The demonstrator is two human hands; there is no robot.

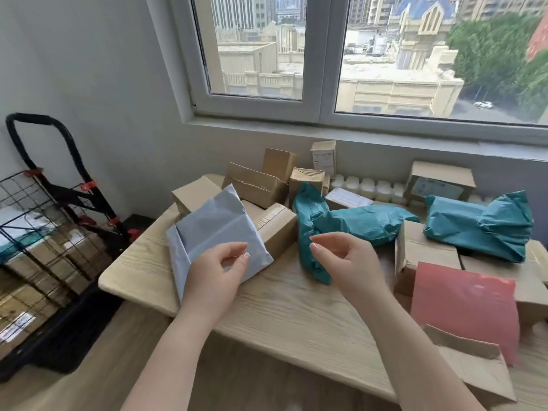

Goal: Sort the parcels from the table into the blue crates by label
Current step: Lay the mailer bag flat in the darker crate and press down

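A: Where are you in the sort?

B: Picking. Your left hand [218, 269] pinches the grey mailer [216, 229], at ten o'clock on the table [284, 310]; your right hand [344, 259] hovers, fingers loosely curled, holding nothing.

A: Next?

B: Turn it over and find the label. No blue crates in view.

Bright even daylight from the far window [326, 54], soft faint shadows on the table [296, 315], no harsh glare, wide-angle bending at the edges, slight softness on the wire cart [35, 232] at left
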